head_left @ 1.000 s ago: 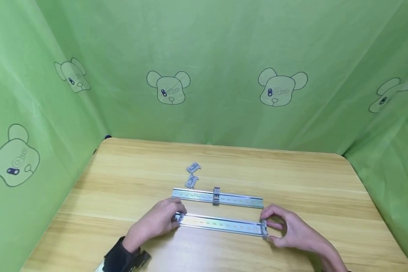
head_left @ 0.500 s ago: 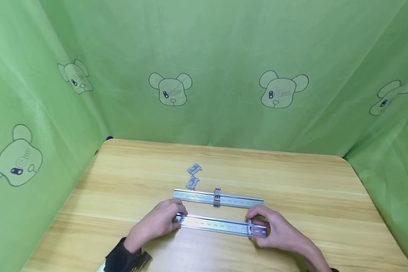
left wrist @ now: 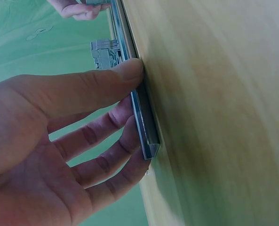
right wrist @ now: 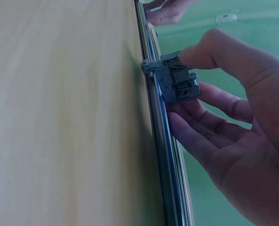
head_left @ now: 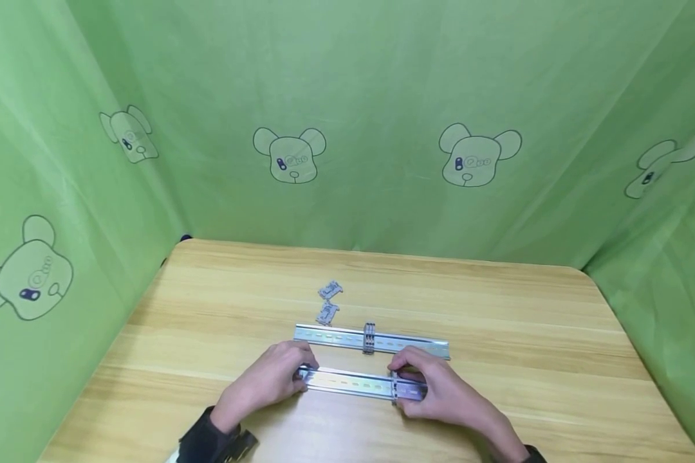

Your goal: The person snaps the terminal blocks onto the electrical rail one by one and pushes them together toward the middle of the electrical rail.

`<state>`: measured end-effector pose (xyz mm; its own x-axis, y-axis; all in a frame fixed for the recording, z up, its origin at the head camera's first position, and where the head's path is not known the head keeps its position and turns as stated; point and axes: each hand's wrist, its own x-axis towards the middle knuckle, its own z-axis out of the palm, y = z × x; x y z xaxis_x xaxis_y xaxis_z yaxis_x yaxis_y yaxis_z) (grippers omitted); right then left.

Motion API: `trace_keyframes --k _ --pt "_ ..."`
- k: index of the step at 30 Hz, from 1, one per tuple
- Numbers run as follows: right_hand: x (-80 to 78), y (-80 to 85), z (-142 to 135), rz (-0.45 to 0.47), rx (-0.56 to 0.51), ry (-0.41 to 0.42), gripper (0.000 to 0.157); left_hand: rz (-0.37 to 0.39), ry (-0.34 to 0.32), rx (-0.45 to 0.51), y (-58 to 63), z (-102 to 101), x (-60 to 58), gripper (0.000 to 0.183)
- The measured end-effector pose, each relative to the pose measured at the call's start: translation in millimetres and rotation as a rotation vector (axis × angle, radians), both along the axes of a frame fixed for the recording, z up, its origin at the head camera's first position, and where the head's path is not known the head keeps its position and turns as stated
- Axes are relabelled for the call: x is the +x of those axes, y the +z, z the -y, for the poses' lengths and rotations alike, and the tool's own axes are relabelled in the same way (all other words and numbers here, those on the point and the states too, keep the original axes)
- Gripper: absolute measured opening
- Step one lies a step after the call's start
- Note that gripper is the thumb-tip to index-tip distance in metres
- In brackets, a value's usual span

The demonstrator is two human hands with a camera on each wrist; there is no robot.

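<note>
A slotted metal DIN rail [head_left: 347, 383] lies nearest the person. Its left end is gripped by my left hand [head_left: 275, 373], thumb on one edge and fingers on the other in the left wrist view. With thumb and fingers, my right hand [head_left: 437, 391] pinches a grey terminal block [right wrist: 173, 79] that sits across this rail. The rail's right end shows beneath the right palm in the head view. Behind lies a second DIN rail [head_left: 330, 335], carrying a small row of terminal blocks [head_left: 369, 338] near its middle.
Two loose grey terminal blocks, one [head_left: 331, 289] behind the other [head_left: 327, 313], lie flat beyond the far rail's left part. The wooden table [head_left: 498, 296] is bounded by green fabric walls [head_left: 376, 212] at the back and sides.
My right hand has slid the terminal block leftward along the near rail, from its right end inward. My left hand has kept its grip on the left end.
</note>
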<state>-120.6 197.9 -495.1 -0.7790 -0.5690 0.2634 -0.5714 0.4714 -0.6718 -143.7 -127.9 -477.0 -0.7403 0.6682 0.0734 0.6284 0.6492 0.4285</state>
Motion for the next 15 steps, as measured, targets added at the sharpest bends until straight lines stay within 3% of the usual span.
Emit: trace_keyframes --k 15 --pt "-2.3 -2.2 30 -0.070 0.003 0.004 0.048 -0.001 -0.001 0.000 3.0 0 1.0 0.031"
